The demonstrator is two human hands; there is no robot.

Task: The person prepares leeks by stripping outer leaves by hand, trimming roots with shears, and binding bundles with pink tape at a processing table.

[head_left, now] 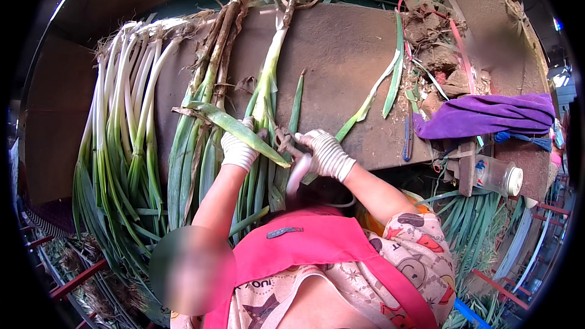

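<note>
A peeled scallion lies on the brown board before me, its roots at the far edge. My left hand, in a striped white glove, is closed on its green leaves, partly hidden by a loose leaf lying across. My right hand, gloved alike, pinches what looks like a withered leaf beside the stem. Left of my left hand lie unpeeled scallions with brown, dry skins. At the far left is a bunch of cleaned scallions with white stems.
Loose leaf strips lie on the board. To the right are a purple cloth, a clear jar with a white lid, a blue-handled tool and soil debris. More scallions are piled at lower right.
</note>
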